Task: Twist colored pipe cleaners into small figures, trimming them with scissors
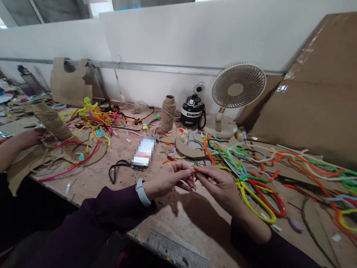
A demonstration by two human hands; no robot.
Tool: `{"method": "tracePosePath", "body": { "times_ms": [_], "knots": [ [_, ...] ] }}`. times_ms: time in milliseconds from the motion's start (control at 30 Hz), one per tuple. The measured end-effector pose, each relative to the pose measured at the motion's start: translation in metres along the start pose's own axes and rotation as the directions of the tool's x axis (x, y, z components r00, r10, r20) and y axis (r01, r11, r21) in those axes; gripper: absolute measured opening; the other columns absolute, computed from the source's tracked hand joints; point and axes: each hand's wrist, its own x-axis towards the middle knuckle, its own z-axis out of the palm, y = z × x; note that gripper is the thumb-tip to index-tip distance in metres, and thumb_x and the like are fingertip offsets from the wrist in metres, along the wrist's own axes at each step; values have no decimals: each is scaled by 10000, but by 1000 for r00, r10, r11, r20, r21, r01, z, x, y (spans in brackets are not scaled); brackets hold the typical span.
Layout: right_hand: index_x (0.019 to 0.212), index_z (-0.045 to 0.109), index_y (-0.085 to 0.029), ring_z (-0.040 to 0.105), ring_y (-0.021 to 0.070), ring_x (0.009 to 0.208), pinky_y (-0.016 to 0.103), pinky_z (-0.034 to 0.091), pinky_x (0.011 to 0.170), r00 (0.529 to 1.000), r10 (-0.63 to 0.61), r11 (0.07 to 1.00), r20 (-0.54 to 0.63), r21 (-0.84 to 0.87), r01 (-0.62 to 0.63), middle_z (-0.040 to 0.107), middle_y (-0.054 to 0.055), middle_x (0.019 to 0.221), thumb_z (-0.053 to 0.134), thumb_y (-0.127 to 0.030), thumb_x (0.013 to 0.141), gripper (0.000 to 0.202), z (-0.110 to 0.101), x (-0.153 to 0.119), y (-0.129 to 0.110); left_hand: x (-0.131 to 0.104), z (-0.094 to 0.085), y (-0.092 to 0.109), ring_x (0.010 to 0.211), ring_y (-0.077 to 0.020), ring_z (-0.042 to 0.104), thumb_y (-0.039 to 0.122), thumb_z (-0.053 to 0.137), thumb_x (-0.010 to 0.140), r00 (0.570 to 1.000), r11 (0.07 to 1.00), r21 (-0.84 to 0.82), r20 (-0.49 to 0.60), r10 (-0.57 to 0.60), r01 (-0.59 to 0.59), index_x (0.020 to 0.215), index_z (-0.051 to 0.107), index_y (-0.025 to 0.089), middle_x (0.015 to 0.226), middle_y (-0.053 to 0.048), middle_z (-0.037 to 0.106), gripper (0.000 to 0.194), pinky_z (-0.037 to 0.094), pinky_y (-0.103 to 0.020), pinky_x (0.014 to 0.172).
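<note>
Close together over the middle of the wooden table (pixel 159 215), my two hands meet at the fingertips. My left hand (pixel 170 178), with a pale band on its wrist, has its fingers curled in a pinch. My right hand (pixel 219 187) pinches from the other side. Between the fingertips a small piece with a bit of orange shows, too small to name. Just right of my right hand lie scissors (pixel 266 200) with yellow and red handles. A phone (pixel 144 151) with a black strap lies to the left of my left hand.
Behind stand a twine spool (pixel 168 113), a black bottle (pixel 191 111) and a fan (pixel 239 87). Colourful pipe cleaners (pixel 313 162) spread over the right side. At the left, another person's hand (pixel 29 138) is beside a tilted twine spool (pixel 53 121). A ruler (pixel 180 253) lies near the front edge.
</note>
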Motion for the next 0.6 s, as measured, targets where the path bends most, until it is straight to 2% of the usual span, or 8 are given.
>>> {"method": "tracePosePath", "body": {
  "times_ms": [167, 333, 533, 600],
  "knots": [
    [1008, 734, -244, 690, 169, 755, 288, 562, 681, 999, -14, 1000, -29, -14, 14, 739, 53, 865, 623, -233, 860, 185, 2, -1, -2, 0, 1, 1, 567, -108, 631, 481, 788, 642, 1000, 1000, -18, -22, -4, 4, 775, 579, 121, 672, -17, 638, 438, 533, -227, 564],
    [1005, 736, -244, 687, 166, 724, 277, 561, 648, 998, -52, 998, -30, -28, 51, 736, 46, 834, 617, -221, 861, 188, 2, 0, -1, 1, 0, 0, 572, -109, 632, 475, 783, 653, 1000, 1000, -17, 3, 1, -1, 788, 585, 119, 666, -10, 633, 429, 540, -231, 562],
    [1037, 724, -225, 689, 166, 717, 265, 558, 621, 978, -209, 971, -16, -123, 205, 729, 67, 814, 589, -142, 859, 238, 3, 3, 0, 1, -2, -2, 574, -104, 636, 456, 781, 666, 1000, 999, -35, 1, -17, 17, 806, 587, 123, 667, -7, 636, 410, 535, -220, 567],
    [1030, 727, -224, 689, 169, 718, 267, 559, 623, 973, -228, 962, -23, -159, 222, 732, 73, 816, 581, -139, 858, 241, 4, 3, 0, 1, -1, -2, 572, -104, 636, 462, 785, 658, 1000, 999, -35, -7, -22, 21, 803, 585, 122, 667, -8, 636, 420, 528, -215, 562]
  ]
}}
